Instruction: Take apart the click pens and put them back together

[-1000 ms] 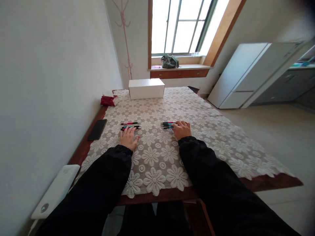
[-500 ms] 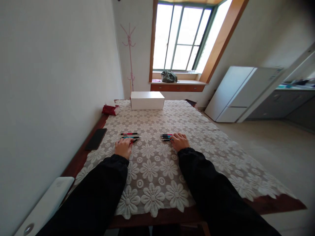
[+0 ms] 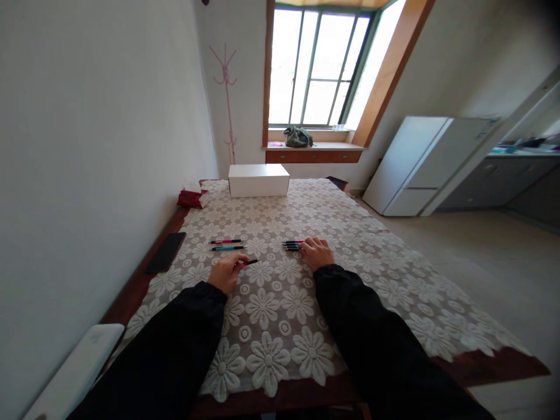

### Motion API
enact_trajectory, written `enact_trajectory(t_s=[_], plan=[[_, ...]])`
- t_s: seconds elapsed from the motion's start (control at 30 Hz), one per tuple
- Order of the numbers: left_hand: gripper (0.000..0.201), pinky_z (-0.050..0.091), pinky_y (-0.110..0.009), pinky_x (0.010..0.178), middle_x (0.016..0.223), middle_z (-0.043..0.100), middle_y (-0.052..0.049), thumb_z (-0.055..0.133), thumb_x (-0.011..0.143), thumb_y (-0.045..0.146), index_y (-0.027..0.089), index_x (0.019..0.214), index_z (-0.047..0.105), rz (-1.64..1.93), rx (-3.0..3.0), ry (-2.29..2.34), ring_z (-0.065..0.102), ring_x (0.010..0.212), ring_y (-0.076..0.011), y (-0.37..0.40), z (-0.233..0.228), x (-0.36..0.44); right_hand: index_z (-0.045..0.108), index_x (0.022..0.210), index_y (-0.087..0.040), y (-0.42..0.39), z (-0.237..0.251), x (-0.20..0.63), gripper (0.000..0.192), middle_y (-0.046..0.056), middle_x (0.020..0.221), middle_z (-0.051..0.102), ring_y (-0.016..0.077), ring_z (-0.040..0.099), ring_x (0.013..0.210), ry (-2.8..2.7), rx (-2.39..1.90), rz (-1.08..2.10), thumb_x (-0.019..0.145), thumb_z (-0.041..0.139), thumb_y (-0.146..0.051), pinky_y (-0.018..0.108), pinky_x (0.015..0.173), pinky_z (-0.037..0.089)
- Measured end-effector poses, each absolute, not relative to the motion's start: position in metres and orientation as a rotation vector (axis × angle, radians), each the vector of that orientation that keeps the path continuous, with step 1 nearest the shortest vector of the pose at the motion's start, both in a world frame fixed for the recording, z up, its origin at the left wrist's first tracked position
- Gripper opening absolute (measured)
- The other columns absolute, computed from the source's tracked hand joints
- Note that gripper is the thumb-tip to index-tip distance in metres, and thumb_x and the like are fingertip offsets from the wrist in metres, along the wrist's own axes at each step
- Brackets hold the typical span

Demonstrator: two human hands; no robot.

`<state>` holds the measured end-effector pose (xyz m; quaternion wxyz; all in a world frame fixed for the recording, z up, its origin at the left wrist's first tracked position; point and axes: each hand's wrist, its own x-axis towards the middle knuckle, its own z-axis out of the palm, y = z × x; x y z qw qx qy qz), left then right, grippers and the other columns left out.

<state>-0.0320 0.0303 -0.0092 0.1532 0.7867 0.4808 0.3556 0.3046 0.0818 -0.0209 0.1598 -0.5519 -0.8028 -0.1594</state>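
Note:
My left hand (image 3: 226, 273) is closed on a red and black pen (image 3: 251, 262), its dark tip pointing right just over the cloth. Beyond that hand lie a red pen (image 3: 226, 241) and a teal pen (image 3: 227, 248), side by side and apart. To the right, several pens (image 3: 290, 245) lie close together in a row, dark tips facing left. My right hand (image 3: 317, 253) has its fingers closed around their far ends and hides them.
A lace flower tablecloth (image 3: 266, 303) covers the dark wooden table. Farther back stands a white box (image 3: 259, 181). Along the left edge are a black phone (image 3: 166, 252) and a red packet (image 3: 192, 199). A long white object (image 3: 76, 370) sits near left.
My left hand has moved right and slightly nearer with the red and black pen, away from the teal pen. My right hand stays at the row of pens.

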Motion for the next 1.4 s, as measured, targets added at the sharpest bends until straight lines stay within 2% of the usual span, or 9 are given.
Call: enact_trajectory(t_s=[0.23, 0.43, 0.63, 0.77, 0.9, 1.03, 1.2, 1.3, 1.4], plan=[[0.023, 0.057, -0.035, 0.084, 0.103, 0.077, -0.005, 0.049, 0.096, 0.031, 0.024, 0.113, 0.063, 1.062, 2.113, 1.252, 0.071, 0.099, -0.0223, 0.023, -0.006, -0.024, 0.072, 0.096, -0.023, 0.083, -0.021, 0.305, 0.018, 0.007, 0.101, 0.069, 0.0233, 0.054, 0.1, -2.318, -1.56, -0.456, 0.097, 0.054, -0.025, 0.037, 0.086, 0.031], [0.023, 0.055, -0.035, 0.088, 0.097, 0.076, -0.006, 0.05, 0.094, 0.026, 0.022, 0.111, 0.065, 1.08, 2.112, 1.269, 0.07, 0.093, -0.0211, 0.023, -0.011, -0.023, 0.072, 0.096, -0.023, 0.087, -0.026, 0.307, 0.017, 0.007, 0.1, 0.069, 0.0228, 0.054, 0.099, -2.285, -1.583, -0.464, 0.096, 0.055, -0.024, 0.035, 0.085, 0.031], [0.023, 0.054, -0.032, 0.08, 0.096, 0.074, -0.005, 0.054, 0.091, 0.022, 0.021, 0.11, 0.066, 1.153, 2.03, 1.245, 0.068, 0.085, -0.0188, 0.023, -0.01, -0.022, 0.067, 0.115, -0.021, 0.075, -0.022, 0.302, 0.024, 0.009, 0.11, 0.068, 0.025, 0.056, 0.103, -2.194, -1.523, -0.345, 0.092, 0.06, -0.022, 0.035, 0.086, 0.037], [0.029, 0.055, -0.032, 0.078, 0.097, 0.072, -0.006, 0.061, 0.088, 0.026, 0.021, 0.116, 0.065, 1.298, 1.837, 1.205, 0.068, 0.084, -0.0182, 0.019, -0.004, -0.018, 0.067, 0.1, -0.023, 0.054, -0.011, 0.28, 0.014, 0.006, 0.093, 0.068, 0.0203, 0.061, 0.09, -2.291, -1.21, 0.058, 0.096, 0.054, -0.026, 0.033, 0.084, 0.044], [0.041, 0.058, -0.032, 0.078, 0.103, 0.07, -0.006, 0.074, 0.08, 0.036, 0.02, 0.115, 0.062, 1.39, 1.478, 1.089, 0.068, 0.089, -0.0189, 0.012, 0.004, -0.009, 0.064, 0.11, -0.021, 0.034, 0.0, 0.245, 0.022, 0.005, 0.095, 0.069, 0.0195, 0.063, 0.09, -2.271, -0.991, 0.467, 0.093, 0.06, -0.035, 0.033, 0.083, 0.048], [0.043, 0.059, -0.032, 0.079, 0.092, 0.071, -0.003, 0.085, 0.069, 0.04, 0.017, 0.094, 0.059, 1.269, 1.207, 0.96, 0.071, 0.082, -0.0179, 0.006, 0.009, 0.0, 0.059, 0.121, -0.022, 0.021, -0.003, 0.223, 0.033, 0.004, 0.102, 0.071, 0.0168, 0.064, 0.084, -2.148, -0.945, 0.744, 0.091, 0.063, -0.035, 0.03, 0.076, 0.049], [0.041, 0.055, -0.024, 0.065, 0.087, 0.074, -0.005, 0.087, 0.066, 0.04, 0.015, 0.086, 0.06, 1.126, 1.245, 1.054, 0.069, 0.07, -0.0146, 0.004, 0.006, 0.003, 0.063, 0.103, -0.021, 0.013, -0.014, 0.222, 0.014, 0.0, 0.077, 0.068, 0.0144, 0.06, 0.067, -2.175, -1.076, 0.634, 0.094, 0.056, -0.029, 0.027, 0.066, 0.045], [0.035, 0.054, -0.025, 0.06, 0.087, 0.075, -0.006, 0.084, 0.069, 0.041, 0.016, 0.084, 0.064, 1.108, 1.367, 1.159, 0.069, 0.067, -0.0155, 0.003, 0.004, 0.003, 0.063, 0.103, -0.021, 0.012, -0.015, 0.226, 0.015, 0.002, 0.082, 0.068, 0.0157, 0.061, 0.071, -2.223, -1.074, 0.472, 0.094, 0.058, -0.032, 0.028, 0.07, 0.045], [0.026, 0.058, -0.028, 0.066, 0.086, 0.074, -0.005, 0.08, 0.074, 0.039, 0.017, 0.084, 0.069, 1.098, 1.567, 1.231, 0.07, 0.073, -0.0175, 0.001, 0.002, 0.002, 0.063, 0.101, -0.021, 0.012, -0.014, 0.229, 0.016, 0.005, 0.087, 0.069, 0.0173, 0.062, 0.076, -2.269, -1.033, 0.351, 0.097, 0.054, -0.033, 0.03, 0.074, 0.045]])
